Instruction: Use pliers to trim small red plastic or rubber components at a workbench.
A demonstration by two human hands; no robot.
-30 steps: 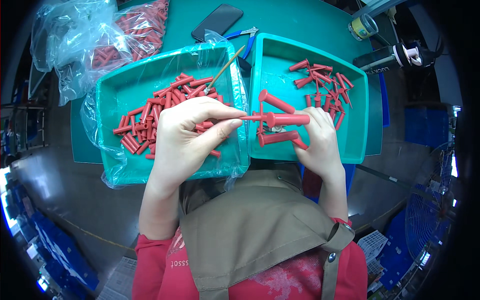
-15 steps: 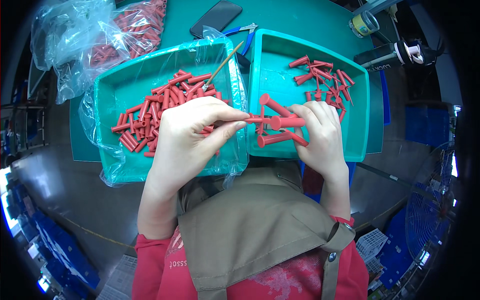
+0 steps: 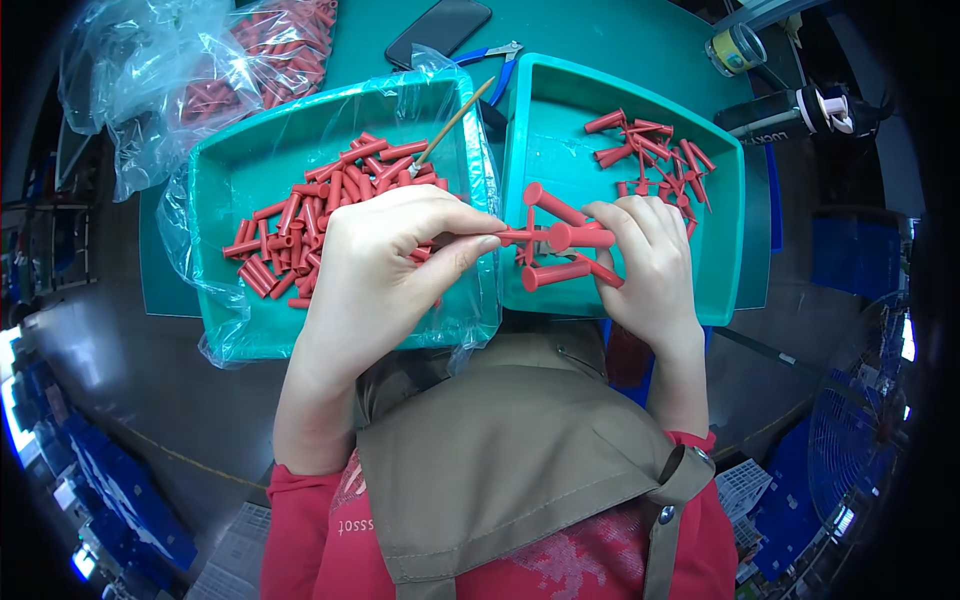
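Observation:
Between my two hands is a branched cluster of red plastic tubes (image 3: 556,275), with flanged round ends on several branches pointing toward the left. My left hand (image 3: 385,260) pinches the thin stem at its left side between thumb and forefinger. The fingers of my right hand (image 3: 652,270) close around the other side of the cluster, hiding part of it. The cluster is above the near left part of the right green tub (image 3: 550,100). Beneath my left hand, the left green tub (image 3: 235,160) holds a heap of loose red tubes (image 3: 300,225).
More red clusters (image 3: 660,160) lie in the right tub. A thin wooden stick (image 3: 458,122) leans in the plastic-lined left tub. Behind stand a bag of red tubes (image 3: 285,55), a black phone (image 3: 440,30), blue-handled cutters (image 3: 503,75) and a tin (image 3: 735,48).
Both hands keep their hold on the cluster and have barely moved. The whole picture has shifted slightly; the tubs' contents look the same.

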